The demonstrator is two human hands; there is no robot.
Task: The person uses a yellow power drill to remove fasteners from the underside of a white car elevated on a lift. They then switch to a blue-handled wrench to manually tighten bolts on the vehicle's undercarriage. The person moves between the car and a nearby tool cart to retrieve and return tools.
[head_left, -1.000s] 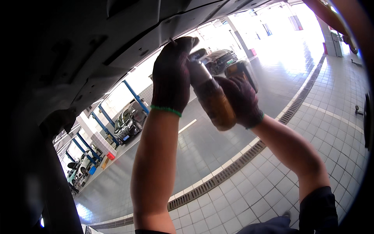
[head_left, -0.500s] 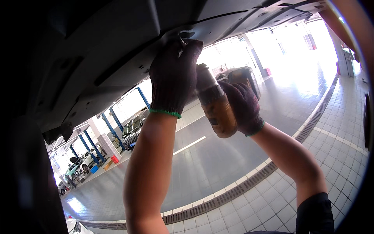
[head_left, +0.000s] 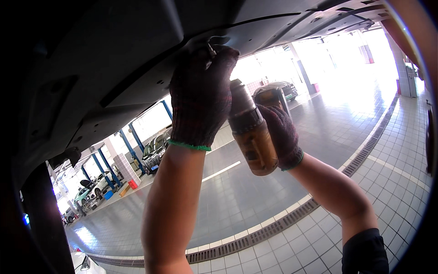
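My left hand [head_left: 200, 98], in a dark knit glove with a green cuff, is raised against the dark underbody panel [head_left: 150, 50] of a vehicle. Its fingers close around a thin silver rod [head_left: 211, 49], whose tip points up to a recess in the panel. Just right of it, my right hand [head_left: 282, 137], gloved likewise, grips a yellow-brown and black cordless drill [head_left: 255, 146]. The drill stands tilted, its chuck end up beside my left hand and its rear end down. Whether the rod joins the chuck is hidden behind the left glove.
The panel spans the whole top of the view. A dark upright post [head_left: 48, 214] stands at the left. Below runs a tiled floor with a drain grate [head_left: 273, 228]. Farther off are blue lift posts [head_left: 132, 139], parked cars [head_left: 156, 150] and a pillar [head_left: 121, 160].
The drill and my right hand have sunk slightly, and the drill's rear end sits lower. My left hand stays at the recess, still around the rod. The view has shifted a little.
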